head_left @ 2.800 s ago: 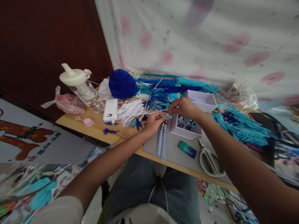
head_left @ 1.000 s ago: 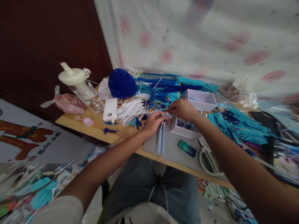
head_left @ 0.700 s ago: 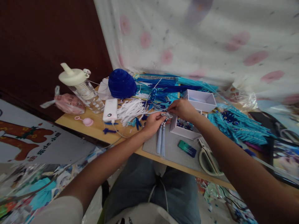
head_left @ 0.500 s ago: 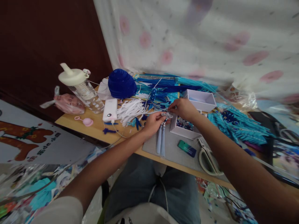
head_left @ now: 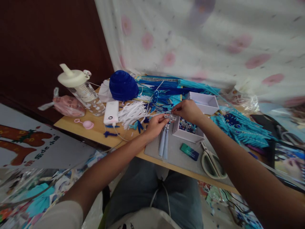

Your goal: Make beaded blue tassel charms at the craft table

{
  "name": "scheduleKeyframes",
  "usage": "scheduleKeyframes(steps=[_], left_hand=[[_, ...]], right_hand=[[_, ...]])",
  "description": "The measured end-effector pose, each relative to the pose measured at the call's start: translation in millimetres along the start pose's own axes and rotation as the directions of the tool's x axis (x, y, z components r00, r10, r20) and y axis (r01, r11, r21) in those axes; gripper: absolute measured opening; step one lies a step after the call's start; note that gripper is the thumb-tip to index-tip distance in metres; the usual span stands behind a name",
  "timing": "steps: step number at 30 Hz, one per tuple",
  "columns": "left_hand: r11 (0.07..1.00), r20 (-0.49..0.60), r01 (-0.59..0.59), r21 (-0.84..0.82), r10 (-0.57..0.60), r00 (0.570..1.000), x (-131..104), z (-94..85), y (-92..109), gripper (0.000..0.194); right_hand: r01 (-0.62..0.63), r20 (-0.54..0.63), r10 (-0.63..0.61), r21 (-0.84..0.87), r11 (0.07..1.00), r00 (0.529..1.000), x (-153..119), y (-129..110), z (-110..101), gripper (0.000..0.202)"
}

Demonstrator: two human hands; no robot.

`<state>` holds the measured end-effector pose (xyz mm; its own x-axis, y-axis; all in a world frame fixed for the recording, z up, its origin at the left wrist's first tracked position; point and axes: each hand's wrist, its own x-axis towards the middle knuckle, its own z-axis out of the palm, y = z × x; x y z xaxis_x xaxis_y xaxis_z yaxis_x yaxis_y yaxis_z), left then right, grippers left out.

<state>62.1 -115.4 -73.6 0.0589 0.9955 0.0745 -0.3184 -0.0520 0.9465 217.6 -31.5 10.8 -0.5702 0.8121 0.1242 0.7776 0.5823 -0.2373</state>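
My left hand [head_left: 156, 125] is closed on a silvery beaded ornament [head_left: 170, 118], thumb and fingers pinching its left side. Pale blue tassels [head_left: 163, 144] hang from the ornament over the grey mat [head_left: 152, 148]. Just above the ornament, my right hand [head_left: 187, 110] is closed in a pinch at its upper edge; what lies between the fingertips is too small to make out. A white box of blue and clear beads [head_left: 188, 135] sits under my right wrist.
Scissors [head_left: 213, 165] and a green-blue card [head_left: 189, 151] lie at the front right. A white box [head_left: 205, 103], blue ball [head_left: 124, 86], white power bank [head_left: 111, 113] and bottle [head_left: 88, 95] stand behind and left. Turquoise feathery pieces [head_left: 250, 130] lie right.
The view has shifted slightly, bringing more of the lit screen at the right into sight. Both hands keep nearly the same pose at the ornament.
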Motion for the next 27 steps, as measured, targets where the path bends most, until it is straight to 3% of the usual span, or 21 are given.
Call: scheduleKeyframes(steps=[5, 10, 12, 17, 21, 24, 27], left_hand=[[0.997, -0.019, 0.048, 0.064, -0.047, 0.999, -1.0, -1.0, 3.3, 0.028], [0.993, -0.013, 0.114, 0.035, -0.113, 0.993, -3.7, 1.6, 8.4, 0.030], [0.990, -0.004, 0.143, -0.021, -0.143, 0.990, -4.5, 3.5, 10.5, 0.027], [0.978, 0.004, 0.166, -0.126, -0.167, 0.986, -5.3, 5.9, 12.9, 0.018], [0.975, 0.008, 0.169, -0.147, -0.170, 0.985, -5.0, 5.4, 12.0, 0.016], [0.972, 0.007, 0.171, -0.161, -0.172, 0.985, -4.6, 4.7, 10.7, 0.013], [0.969, -0.001, 0.183, -0.166, -0.186, 0.983, -5.1, 4.0, 10.3, 0.010]], right_hand=[[-0.051, 0.077, 0.039, 0.160, 0.986, 0.996, -2.7, -2.1, -2.8, 0.019], [-0.193, 0.159, 0.140, 0.397, 0.897, 0.977, -3.8, -1.5, -1.8, 0.025], [-0.267, 0.207, 0.185, 0.509, 0.818, 0.961, -3.9, -1.0, -0.2, 0.023], [-0.475, 0.372, 0.296, 0.715, 0.513, 0.880, -6.2, -1.2, -0.8, 0.020], [-0.528, 0.457, 0.266, 0.748, 0.401, 0.849, -8.2, -0.8, -6.7, 0.019], [-0.540, 0.478, 0.251, 0.747, 0.389, 0.842, -7.5, 1.9, -10.2, 0.023], [-0.460, 0.391, 0.243, 0.739, 0.492, 0.888, -6.3, 5.6, -12.1, 0.023]])
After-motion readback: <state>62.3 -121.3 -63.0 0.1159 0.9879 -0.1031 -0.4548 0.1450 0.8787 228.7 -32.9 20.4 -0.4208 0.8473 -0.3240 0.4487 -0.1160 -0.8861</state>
